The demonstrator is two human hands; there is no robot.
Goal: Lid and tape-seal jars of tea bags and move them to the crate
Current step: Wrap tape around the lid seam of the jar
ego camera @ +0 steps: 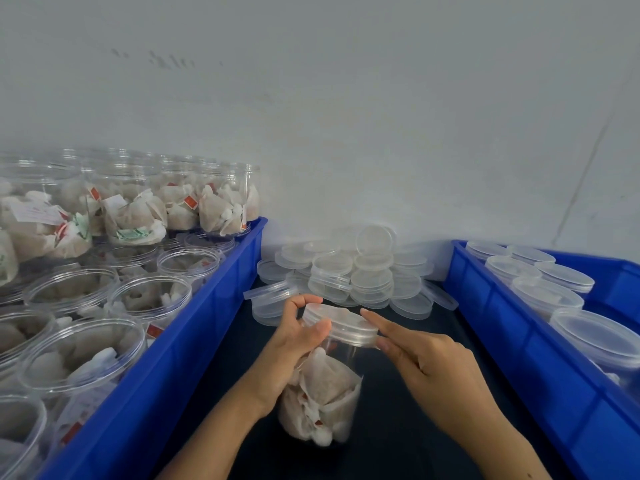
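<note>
Currently left hand [294, 344] is gripping the jar [320, 400] neck; right hand [426, 362], fingers straight, is touching the lid [341, 322] rim. Lid is sitting tilted; could cross-thread or pop off.

Jar [320, 393] stands between two crates [194, 341], loose lids [346, 271] behind.

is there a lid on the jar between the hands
Yes, a clear lid sits tilted on the jar that the left hand holds.
</note>
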